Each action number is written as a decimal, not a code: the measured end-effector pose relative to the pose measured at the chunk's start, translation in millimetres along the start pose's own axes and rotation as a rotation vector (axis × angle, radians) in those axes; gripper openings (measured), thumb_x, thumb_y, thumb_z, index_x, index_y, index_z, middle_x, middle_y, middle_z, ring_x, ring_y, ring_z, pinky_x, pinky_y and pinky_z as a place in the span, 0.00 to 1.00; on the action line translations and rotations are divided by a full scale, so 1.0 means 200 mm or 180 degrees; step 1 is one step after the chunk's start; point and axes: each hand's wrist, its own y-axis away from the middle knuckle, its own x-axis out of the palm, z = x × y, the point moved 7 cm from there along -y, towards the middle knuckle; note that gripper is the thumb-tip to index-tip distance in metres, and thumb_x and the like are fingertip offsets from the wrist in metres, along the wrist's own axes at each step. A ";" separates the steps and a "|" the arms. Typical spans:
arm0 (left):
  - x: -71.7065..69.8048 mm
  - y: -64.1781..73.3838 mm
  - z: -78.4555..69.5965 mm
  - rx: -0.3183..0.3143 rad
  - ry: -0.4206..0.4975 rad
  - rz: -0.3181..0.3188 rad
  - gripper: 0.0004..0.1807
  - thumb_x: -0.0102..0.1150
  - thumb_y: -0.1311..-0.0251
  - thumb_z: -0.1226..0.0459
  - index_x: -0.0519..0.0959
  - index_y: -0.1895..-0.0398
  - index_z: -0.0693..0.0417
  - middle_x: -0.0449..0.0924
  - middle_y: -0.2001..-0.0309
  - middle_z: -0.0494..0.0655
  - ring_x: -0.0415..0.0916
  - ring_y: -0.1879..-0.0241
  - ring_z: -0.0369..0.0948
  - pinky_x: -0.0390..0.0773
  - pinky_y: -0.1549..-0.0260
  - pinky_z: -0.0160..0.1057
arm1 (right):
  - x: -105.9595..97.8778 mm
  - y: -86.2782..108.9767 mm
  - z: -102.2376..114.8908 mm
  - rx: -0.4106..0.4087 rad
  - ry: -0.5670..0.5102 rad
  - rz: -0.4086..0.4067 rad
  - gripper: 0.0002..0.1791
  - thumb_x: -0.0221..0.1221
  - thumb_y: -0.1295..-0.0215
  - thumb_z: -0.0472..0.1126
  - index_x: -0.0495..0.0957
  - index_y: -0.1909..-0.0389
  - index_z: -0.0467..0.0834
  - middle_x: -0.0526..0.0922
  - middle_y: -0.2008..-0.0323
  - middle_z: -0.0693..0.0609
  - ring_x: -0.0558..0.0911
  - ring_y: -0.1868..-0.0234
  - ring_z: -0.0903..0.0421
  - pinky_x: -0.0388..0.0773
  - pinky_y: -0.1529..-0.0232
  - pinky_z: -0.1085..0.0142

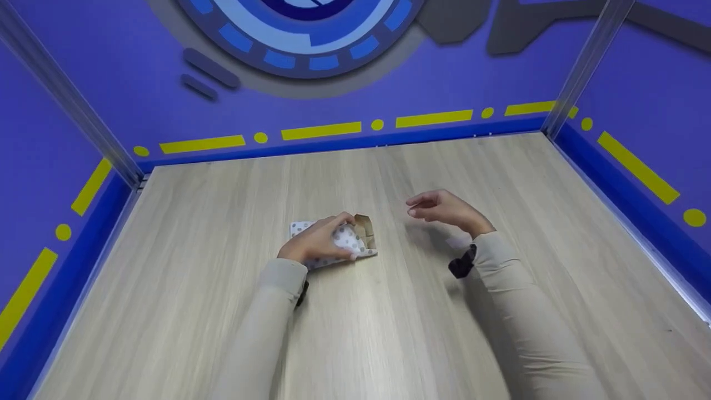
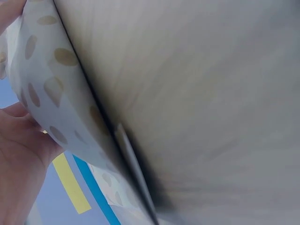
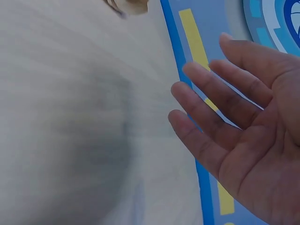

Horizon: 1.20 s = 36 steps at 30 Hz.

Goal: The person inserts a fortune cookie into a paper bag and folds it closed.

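Note:
A white polka-dotted paper bag [image 1: 347,239] lies on the table, its brown inside [image 1: 364,232] showing at the right end. My left hand [image 1: 316,242] grips it across its width, thumb on the near edge and fingers on the far one. In the left wrist view the dotted paper bag [image 2: 56,79] bulges between the digits of the left hand [image 2: 21,159]. Off to the right, above the table, hovers my right hand [image 1: 444,210], holding nothing. Its fingers are loosely spread in the right wrist view, apart from the bag's brown end [image 3: 135,5].
The wood-grain table [image 1: 211,222] is bounded by blue-purple panels [image 1: 311,111] with yellow markings at the back and both sides. Metal posts [image 1: 589,72] stand at the two back corners. A dark wrist strap [image 1: 462,264] sits at the right cuff.

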 end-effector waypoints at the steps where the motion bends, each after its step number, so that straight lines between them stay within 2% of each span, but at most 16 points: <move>1: 0.00 0.00 0.00 -0.0002 0.0007 0.0002 0.40 0.75 0.56 0.50 0.67 0.38 0.40 0.70 0.38 0.46 0.69 0.50 0.43 0.70 0.48 0.46 | -0.01 0.01 -0.01 -0.0029 0.0103 0.0024 0.26 0.60 0.35 0.46 0.74 0.40 0.37 0.80 0.44 0.42 0.79 0.45 0.48 0.74 0.43 0.55; 7: 0.00 0.00 0.01 -0.0028 0.0034 -0.0005 0.40 0.75 0.57 0.49 0.67 0.38 0.39 0.70 0.38 0.45 0.69 0.51 0.43 0.70 0.50 0.45 | -0.08 0.05 -0.03 -0.0173 0.0526 0.0262 0.23 0.61 0.36 0.42 0.76 0.42 0.36 0.82 0.47 0.41 0.80 0.45 0.47 0.72 0.41 0.50; 14: 0.00 0.00 0.00 -0.0004 0.0001 -0.0013 0.40 0.75 0.57 0.49 0.67 0.39 0.38 0.70 0.38 0.44 0.68 0.49 0.43 0.70 0.49 0.45 | -0.11 0.10 -0.06 -0.0127 0.0928 0.0589 0.20 0.60 0.37 0.35 0.77 0.44 0.36 0.82 0.47 0.41 0.79 0.44 0.44 0.72 0.41 0.48; 21: 0.00 0.00 0.00 0.0043 0.0016 0.0004 0.38 0.74 0.55 0.52 0.67 0.39 0.40 0.71 0.39 0.44 0.69 0.49 0.42 0.70 0.47 0.45 | -0.14 0.15 -0.11 -0.0071 0.1262 0.0859 0.20 0.62 0.38 0.39 0.78 0.45 0.39 0.81 0.46 0.43 0.74 0.40 0.41 0.66 0.38 0.43; 29: 0.01 -0.01 0.00 0.0057 -0.0002 -0.0001 0.39 0.74 0.55 0.51 0.67 0.39 0.41 0.71 0.39 0.45 0.70 0.51 0.43 0.70 0.48 0.45 | -0.14 0.18 -0.17 0.0158 0.1319 0.1037 0.22 0.62 0.38 0.39 0.77 0.43 0.39 0.80 0.44 0.41 0.76 0.42 0.43 0.71 0.41 0.47; 36: 0.01 -0.01 0.00 0.0020 -0.0041 -0.0011 0.38 0.74 0.54 0.51 0.67 0.39 0.40 0.72 0.41 0.44 0.70 0.53 0.43 0.71 0.50 0.44 | -0.14 0.19 -0.21 0.0235 0.1239 0.1110 0.23 0.63 0.38 0.40 0.76 0.42 0.38 0.80 0.45 0.40 0.78 0.44 0.44 0.74 0.44 0.51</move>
